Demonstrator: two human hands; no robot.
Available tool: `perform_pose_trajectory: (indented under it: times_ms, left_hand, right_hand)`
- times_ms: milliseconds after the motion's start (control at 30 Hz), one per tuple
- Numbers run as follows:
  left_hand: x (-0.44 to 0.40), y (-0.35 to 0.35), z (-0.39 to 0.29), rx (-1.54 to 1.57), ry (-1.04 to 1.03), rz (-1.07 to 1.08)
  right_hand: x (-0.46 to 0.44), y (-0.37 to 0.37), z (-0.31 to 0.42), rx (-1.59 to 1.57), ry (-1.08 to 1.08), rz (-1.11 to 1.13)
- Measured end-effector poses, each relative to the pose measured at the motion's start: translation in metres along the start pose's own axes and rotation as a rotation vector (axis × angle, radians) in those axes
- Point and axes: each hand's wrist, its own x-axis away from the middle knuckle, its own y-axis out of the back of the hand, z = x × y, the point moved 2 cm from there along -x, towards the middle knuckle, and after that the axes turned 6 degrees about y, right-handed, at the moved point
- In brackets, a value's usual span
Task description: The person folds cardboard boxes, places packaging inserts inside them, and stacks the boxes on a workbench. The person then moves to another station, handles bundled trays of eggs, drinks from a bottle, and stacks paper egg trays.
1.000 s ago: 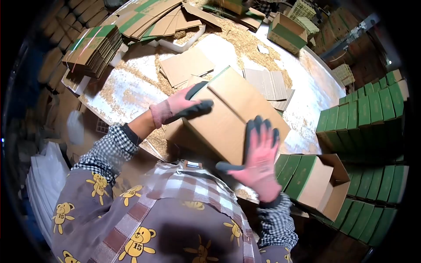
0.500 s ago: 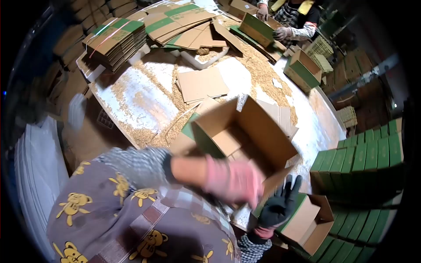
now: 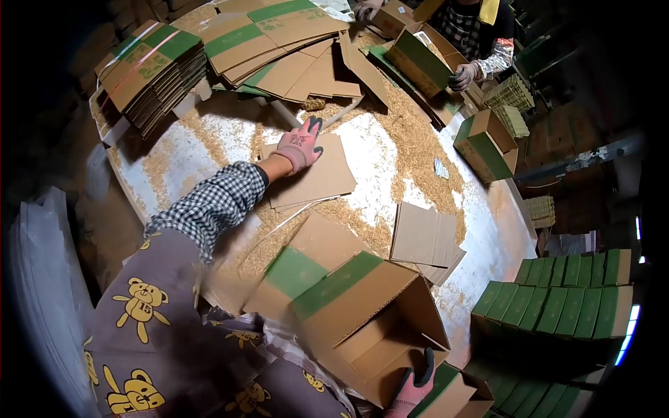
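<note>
My left hand (image 3: 301, 148), in a pink glove with dark fingertips, reaches out over a small pile of flat cardboard sheets (image 3: 324, 177). Its fingers are stretched toward the pile's far edge, thumb apart. Close to my body a green-and-brown cardboard box (image 3: 341, 306) lies tilted, its open side facing lower right. At the lower rim of that box is my right hand (image 3: 412, 393), gloved alike, thumb and a finger about the rim; its other fingers are hidden. Beside it stands another open box (image 3: 453, 397), partly cut off by the view.
Bundled flat cartons (image 3: 150, 76) and fanned cartons (image 3: 279, 49) lie across the table's far side. Grain-like husks (image 3: 425, 153) cover much of the white tabletop. Grey-brown card pieces (image 3: 421, 233) lie right of centre. Green boxes (image 3: 557, 299) are stacked at right. A person (image 3: 474, 42) handles a box opposite.
My left hand has moved from the box up and away to the cardboard sheets. The box has tipped to face lower right, and my right hand has come to its rim.
</note>
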Motion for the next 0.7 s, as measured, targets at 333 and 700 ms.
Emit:
perform_pose_trajectory:
  times_ms: [333, 700]
  left_hand:
    - [0.096, -0.002, 0.093, 0.024, -0.102, -0.045]
    - [0.178, -0.022, 0.289, 0.730, 1.153, -0.389]
  right_hand:
    - [-0.004, -0.006, 0.001, 0.017, -0.019, 0.037]
    - [0.001, -0.008, 0.009, 0.054, 0.110, 0.099]
